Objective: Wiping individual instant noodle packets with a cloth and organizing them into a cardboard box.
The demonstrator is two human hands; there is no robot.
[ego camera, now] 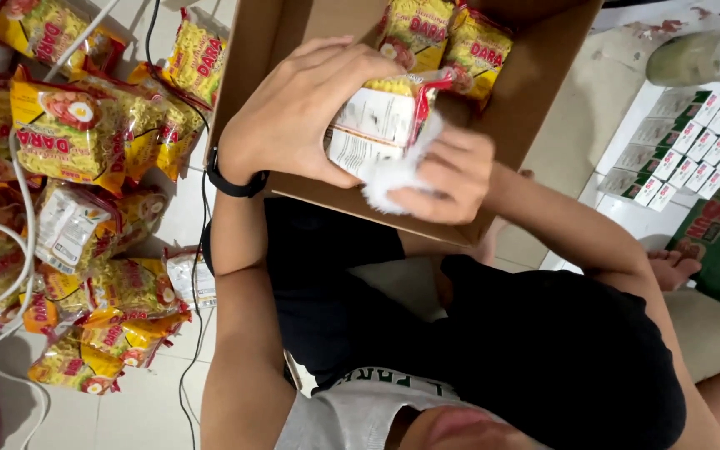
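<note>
- the left hand (pixel 297 112) was closed around one noodle packet (pixel 381 121), the fingers curved over its top and the thumb under it.
- the right hand (pixel 443 175) pressed one white cloth (pixel 393 177) against the lower side of the same packet; the fingers were folded tight on the cloth.
- the packet was held in the air just above the near edge of one open cardboard box (pixel 535 92), with its white back side turned up.
- two more yellow packets (pixel 447 37) lay inside the box, side by side at its far part.
- on the floor, left of the box, was a heap of noodle packets (pixel 85 167); i counted about ten, but some were hidden under others, so the exact number i cannot tell.
- one black band (pixel 231 183) sat on the left wrist.
- at the right, small white cartons (pixel 685 137) stood in close rows, roughly fifteen.
- white and black cables (pixel 22 242) ran across the heap.
</note>
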